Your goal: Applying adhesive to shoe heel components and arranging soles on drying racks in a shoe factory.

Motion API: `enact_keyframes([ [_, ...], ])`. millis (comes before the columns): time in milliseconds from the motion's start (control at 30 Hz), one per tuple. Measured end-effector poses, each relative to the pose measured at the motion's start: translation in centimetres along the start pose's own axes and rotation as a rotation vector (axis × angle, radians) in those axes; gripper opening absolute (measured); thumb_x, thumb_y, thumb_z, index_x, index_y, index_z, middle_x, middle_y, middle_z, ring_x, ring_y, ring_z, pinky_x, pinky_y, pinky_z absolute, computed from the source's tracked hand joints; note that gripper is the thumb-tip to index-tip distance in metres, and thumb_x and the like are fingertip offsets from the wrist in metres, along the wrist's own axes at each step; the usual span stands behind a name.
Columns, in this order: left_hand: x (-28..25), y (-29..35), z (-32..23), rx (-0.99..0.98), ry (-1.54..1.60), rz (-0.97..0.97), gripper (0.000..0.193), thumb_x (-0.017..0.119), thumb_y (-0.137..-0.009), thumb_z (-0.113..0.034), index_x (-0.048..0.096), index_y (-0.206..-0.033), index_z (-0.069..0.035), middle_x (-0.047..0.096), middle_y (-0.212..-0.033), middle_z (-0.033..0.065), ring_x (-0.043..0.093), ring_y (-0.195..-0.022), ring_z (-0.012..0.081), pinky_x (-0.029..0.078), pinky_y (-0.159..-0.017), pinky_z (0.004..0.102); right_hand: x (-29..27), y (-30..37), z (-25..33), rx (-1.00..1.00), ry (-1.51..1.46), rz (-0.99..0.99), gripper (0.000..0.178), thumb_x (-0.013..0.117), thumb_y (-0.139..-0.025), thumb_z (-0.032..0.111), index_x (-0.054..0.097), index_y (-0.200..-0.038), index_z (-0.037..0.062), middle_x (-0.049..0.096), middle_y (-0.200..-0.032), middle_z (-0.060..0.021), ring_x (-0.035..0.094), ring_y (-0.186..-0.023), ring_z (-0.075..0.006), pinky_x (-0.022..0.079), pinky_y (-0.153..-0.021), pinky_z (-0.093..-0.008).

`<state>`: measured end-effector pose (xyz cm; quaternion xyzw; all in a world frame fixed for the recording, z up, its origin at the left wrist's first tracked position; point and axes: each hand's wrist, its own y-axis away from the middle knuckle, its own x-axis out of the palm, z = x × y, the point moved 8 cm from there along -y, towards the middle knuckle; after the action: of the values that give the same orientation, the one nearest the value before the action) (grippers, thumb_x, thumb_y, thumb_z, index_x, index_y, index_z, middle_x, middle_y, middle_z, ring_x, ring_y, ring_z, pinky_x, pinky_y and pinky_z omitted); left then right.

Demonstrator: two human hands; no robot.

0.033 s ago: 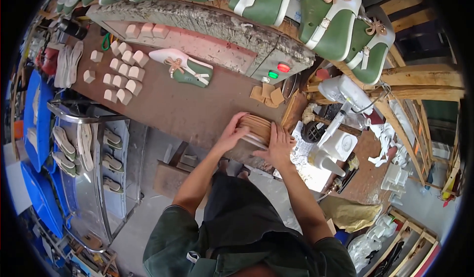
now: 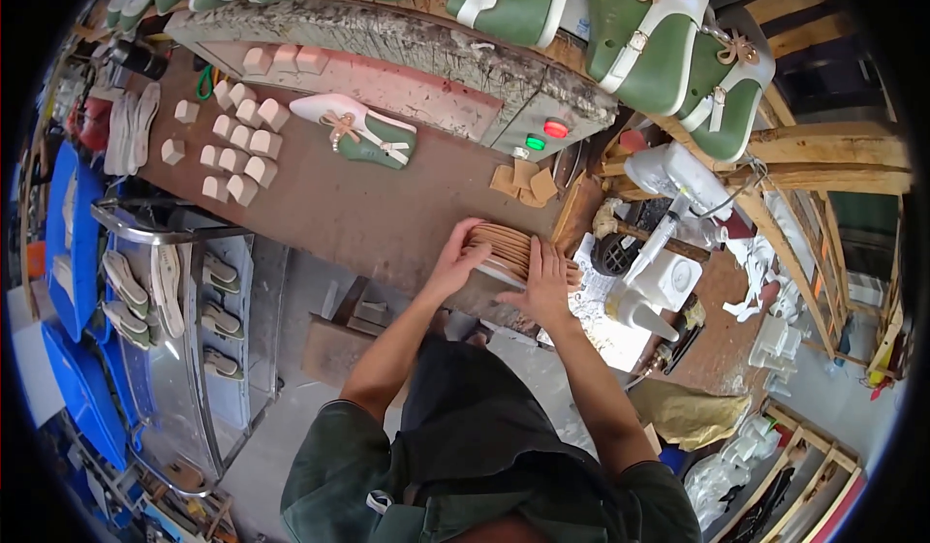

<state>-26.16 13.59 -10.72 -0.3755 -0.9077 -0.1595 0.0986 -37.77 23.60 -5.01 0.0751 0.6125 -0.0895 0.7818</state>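
Observation:
A stack of thin tan pieces (image 2: 506,243) stands near the front edge of the brown bench, its layered edges facing up. It looks like a pile of insoles, though their full outline is hidden. A pale layer shows along the near side. My left hand (image 2: 457,260) closes on the left end, thumb on the near side and fingers beyond. Across the right part lies my right hand (image 2: 545,289), its fingers over the pieces and its thumb pointing left. Beyond the stack are several small tan pieces (image 2: 524,183). A green and white shoe (image 2: 392,142) with a bow rests farther left.
Several pale heel blocks (image 2: 237,134) sit on the left of the bench (image 2: 358,218). A grey machine housing (image 2: 387,44) with red and green lights borders the back, shoes on top. White bottles (image 2: 668,277) crowd the right. A metal-framed rack (image 2: 179,349) stands lower left.
The tan pieces have spread slightly apart along their upper edges, and more edges show beside my right fingers. Both hands stay nearly in place.

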Motion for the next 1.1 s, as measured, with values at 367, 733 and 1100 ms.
enact_keyframes([
  [367, 0.6, 1.0, 1.3, 0.045, 0.001, -0.041, 0.042, 0.042, -0.094, -0.03, 0.043, -0.125, -0.001, 0.041, -0.132, 0.0101, 0.035, -0.125, 0.0198, 0.025, -0.104, 0.033, -0.7, 0.1, 1.2, 0.006, 0.012, -0.032, 0.096, 0.076, -0.055, 0.046, 0.034, -0.126, -0.0042, 0.048, -0.116, -0.0192, 0.047, -0.108, -0.0328, 0.03, -0.099, -0.0452],
  [733, 4.9, -2.8, -5.0, 0.164, -0.456, -0.038, 0.037, 0.038, -0.096, -0.029, 0.059, -0.101, 0.0, 0.058, -0.109, 0.0093, 0.052, -0.104, 0.0209, 0.037, -0.093, 0.0313, -3.1, 4.2, -2.1, 0.164, -0.224, -0.054, 0.06, 0.071, -0.066, 0.044, 0.05, -0.102, 0.0006, 0.059, -0.087, -0.0152, 0.059, -0.084, -0.0315, 0.046, -0.075, -0.0376],
  [1100, 27.6, -10.6, -3.5, 0.646, -1.092, 0.147, 0.047, 0.059, -0.078, -0.014, 0.045, -0.12, 0.002, 0.051, -0.108, 0.0202, 0.045, -0.106, 0.038, 0.037, -0.092, 0.0428, -3.3, 24.2, -6.1, 1.033, -0.629, 0.371, 0.075, 0.069, -0.065, 0.055, 0.046, -0.113, 0.0029, 0.061, -0.1, -0.0229, 0.058, -0.096, -0.0387, 0.046, -0.083, -0.0427],
])
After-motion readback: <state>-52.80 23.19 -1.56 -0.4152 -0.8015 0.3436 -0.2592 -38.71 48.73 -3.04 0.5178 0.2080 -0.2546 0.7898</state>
